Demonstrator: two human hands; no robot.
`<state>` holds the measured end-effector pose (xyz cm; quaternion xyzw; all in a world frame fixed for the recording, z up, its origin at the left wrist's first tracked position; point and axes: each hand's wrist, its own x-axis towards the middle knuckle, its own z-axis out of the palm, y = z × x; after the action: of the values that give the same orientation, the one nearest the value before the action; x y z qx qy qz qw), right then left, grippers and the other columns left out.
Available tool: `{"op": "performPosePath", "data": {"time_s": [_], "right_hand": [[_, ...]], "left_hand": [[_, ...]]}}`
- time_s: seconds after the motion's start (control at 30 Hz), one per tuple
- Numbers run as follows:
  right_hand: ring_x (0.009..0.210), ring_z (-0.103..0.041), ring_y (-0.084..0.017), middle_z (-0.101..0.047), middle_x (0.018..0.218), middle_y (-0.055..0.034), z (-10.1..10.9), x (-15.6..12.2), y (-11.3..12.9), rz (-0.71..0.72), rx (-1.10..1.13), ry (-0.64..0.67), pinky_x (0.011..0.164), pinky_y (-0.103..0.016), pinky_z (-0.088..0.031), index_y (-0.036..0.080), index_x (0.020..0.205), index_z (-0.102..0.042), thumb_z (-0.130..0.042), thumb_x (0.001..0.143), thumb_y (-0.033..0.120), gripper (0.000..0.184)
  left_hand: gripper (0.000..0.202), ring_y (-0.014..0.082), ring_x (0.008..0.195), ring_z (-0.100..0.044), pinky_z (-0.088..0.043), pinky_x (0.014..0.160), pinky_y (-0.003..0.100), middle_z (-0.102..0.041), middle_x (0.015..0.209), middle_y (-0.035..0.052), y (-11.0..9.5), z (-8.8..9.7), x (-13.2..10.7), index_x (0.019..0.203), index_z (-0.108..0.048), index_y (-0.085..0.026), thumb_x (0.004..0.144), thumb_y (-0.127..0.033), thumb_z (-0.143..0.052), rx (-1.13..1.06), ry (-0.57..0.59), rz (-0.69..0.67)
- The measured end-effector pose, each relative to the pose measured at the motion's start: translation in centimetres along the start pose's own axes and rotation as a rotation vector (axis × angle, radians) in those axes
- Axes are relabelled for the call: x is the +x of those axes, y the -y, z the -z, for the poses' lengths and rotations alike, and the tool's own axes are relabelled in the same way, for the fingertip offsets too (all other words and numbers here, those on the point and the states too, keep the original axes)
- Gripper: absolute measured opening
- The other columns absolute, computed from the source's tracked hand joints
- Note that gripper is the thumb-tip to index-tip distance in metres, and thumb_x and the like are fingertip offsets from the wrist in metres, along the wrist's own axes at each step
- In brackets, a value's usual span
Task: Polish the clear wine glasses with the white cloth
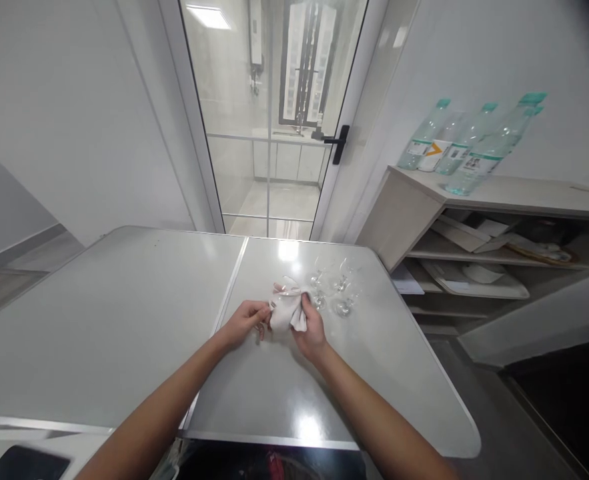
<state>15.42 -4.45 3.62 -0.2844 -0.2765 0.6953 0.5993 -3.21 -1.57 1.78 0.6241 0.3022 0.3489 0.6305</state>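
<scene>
1. The left hand (247, 321) pinches one end of a clear glass (291, 287), held just above the desk (124, 320).
2. The right hand (312, 331) is closed on the white cloth (285, 313) wrapped around the glass.
3. The glass lies crosswise between both hands. Other glasses (339, 293) stand just to the right.

The left arm (164, 413) and right arm (369, 420), both bare, rose from the bottom edge and converged at the frame's centre. The left hand (247, 320) sat just left of centre, fingers curled closed. The right hand (311, 331) sat near it, back facing up, fingers clenched.
</scene>
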Motion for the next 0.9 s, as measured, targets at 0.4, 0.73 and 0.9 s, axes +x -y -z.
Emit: {"op": "performPosePath", "data": {"time_s": [0.4,0.73,0.9], "right_hand": [[0.084,-0.073,-0.025,-0.08,0.09,-0.0046,2.1,1.5,-0.8,-0.108,0.029,-0.219,0.067,-0.032,-0.055,0.021,0.094,-0.071,-0.071,0.083,0.044,0.025],[0.096,-0.074,-0.028,-0.08,0.104,-0.0067,1.5,1.2,-0.3,-0.105,0.058,-0.205,0.079,-0.038,-0.058,0.022,0.102,-0.073,-0.056,0.091,0.051,0.035],[0.1,-0.074,-0.032,-0.08,0.102,-0.0106,0.8,0.7,0.7,-0.138,0.031,-0.046,0.082,-0.043,-0.059,0.02,0.102,-0.075,-0.056,0.091,0.059,0.045]], "left_hand": [[0.055,0.0154,0.047,-0.057,-0.045,0.045,0.028,-0.064,0.066,0.0087,-1.1,1.6,-1.1,0.066,-0.066,-0.015,0.09,-0.065,-0.065,0.009,-0.09,-0.091],[0.058,0.0148,0.046,-0.051,-0.041,0.051,0.03,-0.063,0.06,0.009,-2.1,2.2,-1.8,0.061,-0.066,-0.017,0.094,-0.064,-0.058,0.209,-0.065,-0.139],[0.055,0.0141,0.049,-0.048,-0.04,0.053,0.027,-0.059,0.055,0.0056,-2.4,1.8,-1.2,0.059,-0.066,-0.018,0.093,-0.06,-0.061,0.361,-0.07,-0.124]]}}
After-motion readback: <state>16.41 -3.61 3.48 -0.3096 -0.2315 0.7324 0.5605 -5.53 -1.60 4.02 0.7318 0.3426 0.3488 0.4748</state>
